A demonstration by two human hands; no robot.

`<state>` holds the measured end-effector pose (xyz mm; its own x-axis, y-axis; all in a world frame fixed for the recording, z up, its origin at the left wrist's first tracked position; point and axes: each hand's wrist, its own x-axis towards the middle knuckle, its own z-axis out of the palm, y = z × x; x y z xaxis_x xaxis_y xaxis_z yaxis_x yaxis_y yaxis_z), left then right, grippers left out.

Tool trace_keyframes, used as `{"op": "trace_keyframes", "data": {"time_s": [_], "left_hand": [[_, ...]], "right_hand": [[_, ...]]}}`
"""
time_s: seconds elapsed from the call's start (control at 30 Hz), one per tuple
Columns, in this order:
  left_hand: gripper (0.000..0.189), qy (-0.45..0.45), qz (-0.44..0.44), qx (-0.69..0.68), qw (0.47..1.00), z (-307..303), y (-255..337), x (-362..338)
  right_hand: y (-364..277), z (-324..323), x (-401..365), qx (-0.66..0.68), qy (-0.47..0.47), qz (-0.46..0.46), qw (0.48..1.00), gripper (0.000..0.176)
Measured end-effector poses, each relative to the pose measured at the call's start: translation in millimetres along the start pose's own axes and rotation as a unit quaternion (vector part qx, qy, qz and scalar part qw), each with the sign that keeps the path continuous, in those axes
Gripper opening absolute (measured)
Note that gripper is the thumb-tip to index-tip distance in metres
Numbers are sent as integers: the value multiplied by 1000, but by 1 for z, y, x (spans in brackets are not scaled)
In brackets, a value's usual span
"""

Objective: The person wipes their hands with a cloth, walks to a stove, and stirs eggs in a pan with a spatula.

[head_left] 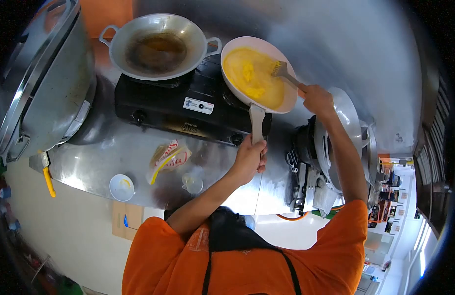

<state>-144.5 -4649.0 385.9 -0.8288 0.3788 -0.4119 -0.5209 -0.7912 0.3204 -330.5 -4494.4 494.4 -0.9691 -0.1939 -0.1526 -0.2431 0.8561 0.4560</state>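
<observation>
My left hand (pixel 250 160) is wrapped round the pale handle (pixel 257 125) of a frying pan (pixel 227 74), which rests on the right side of a black two-burner gas stove (pixel 153 109). In the pan lies yellow egg (pixel 248 69), partly runny with thicker clumps in the middle and lower part. With fingers closed, my right hand (pixel 317 100) holds a spatula (pixel 285 73) by its handle. The spatula's slotted head is in the egg near the pan's right side, with yellow bits on it.
On the left burner sits a two-handled wok (pixel 120 42) with dark liquid. A big metal pot (pixel 65 83) stands far left, near a yellow-handled scraper (pixel 47 174). In front are a white bowl (pixel 121 188), an opened packet (pixel 169 157) and a clear cup (pixel 192 183). Stacked metal pans (pixel 343 110) stand right.
</observation>
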Motion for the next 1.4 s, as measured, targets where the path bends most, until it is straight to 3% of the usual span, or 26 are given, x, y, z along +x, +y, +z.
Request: {"op": "trace_keyframes", "data": {"time_s": [0.27, 0.37, 0.47, 0.67, 0.73, 0.8, 0.87, 0.97, 1.07, 1.17, 1.27, 1.4], "left_hand": [[14, -12, -36, 46, 998, -1, 7, -1], [15, -11, -47, 60, 997, 3, 11, -3], [17, 1, -62, 79, 995, 7, 14, -3], [33, 17, -87, 105, 991, 7, 19, -1], [35, 14, -93, 110, 990, 6, 19, 1], [36, 21, -94, 111, 989, 7, 19, 1], [36, 27, -97, 113, 988, 7, 20, 1], [36, 35, -101, 121, 987, 8, 20, 1], [34, 42, -102, 123, 986, 10, 19, 0], [35, 50, -101, 110, 988, 10, 18, 0], [38, 47, -93, 107, 989, 9, 16, 2], [42, 47, -90, 92, 991, 11, 16, 2]], "right_hand": [[38, 29, 66, -60, 64, -2, 996, 31], [48, 48, 91, -33, 193, -53, 979, 27], [60, 55, 136, -13, 159, -95, 983, 24], [47, 33, 192, -10, 182, -197, 963, 21], [34, 17, 207, -62, 170, -226, 957, 19], [20, 8, 220, -85, 190, -216, 954, 17], [12, 16, 241, -70, 289, -282, 912, 13], [-10, -1, 247, -59, 224, -328, 916, 12], [-36, -31, 231, -81, 194, -313, 926, 10], [-44, -63, 204, -136, 194, -375, 896, 21], [-51, -63, 206, -132, 340, -461, 809, 17], [-74, -62, 218, -163, 371, -512, 758, 13]]}}
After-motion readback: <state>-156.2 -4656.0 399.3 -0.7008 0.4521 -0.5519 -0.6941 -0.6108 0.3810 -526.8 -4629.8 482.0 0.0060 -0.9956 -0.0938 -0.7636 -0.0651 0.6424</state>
